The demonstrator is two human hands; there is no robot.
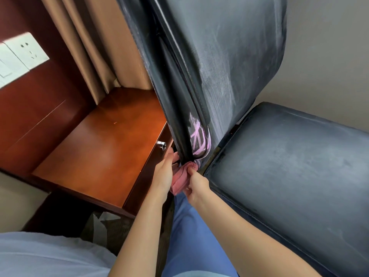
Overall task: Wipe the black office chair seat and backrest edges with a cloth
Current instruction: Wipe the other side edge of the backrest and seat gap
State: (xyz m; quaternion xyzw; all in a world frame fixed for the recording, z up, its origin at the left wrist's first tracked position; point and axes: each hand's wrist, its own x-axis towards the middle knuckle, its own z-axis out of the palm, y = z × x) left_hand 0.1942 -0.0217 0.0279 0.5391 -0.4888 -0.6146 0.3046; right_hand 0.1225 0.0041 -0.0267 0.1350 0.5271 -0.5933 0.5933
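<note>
A white wall socket plate (19, 54) sits at nine o'clock on a dark red panel, with tan curtains (95, 47) hanging in soft vertical folds at eleven o'clock. Below them a glossy reddish-brown wooden desk (95, 144) fills the left centre, its drawer carrying a small round metal knob (162, 145).

At centre, the left hand (164, 172) reaches to the lower edge of the black chair backrest (229, 56), fingers curled against the edge and the pink cloth (182, 179) (how firmly it grips cannot be told). The cloth, soft and crumpled, is bunched at the bottom corner of the backrest, at six o'clock from the pink chalk-like scribbles (199, 136) on the smooth dark upholstery. The right hand (196, 186) pinches the cloth between thumb and curled fingers, just beside the left.

At three o'clock lies the padded chair seat (289, 166), rounded at its corners and hazed with pale dusty streaks. Blue trousers (189, 236) show at six o'clock.
</note>
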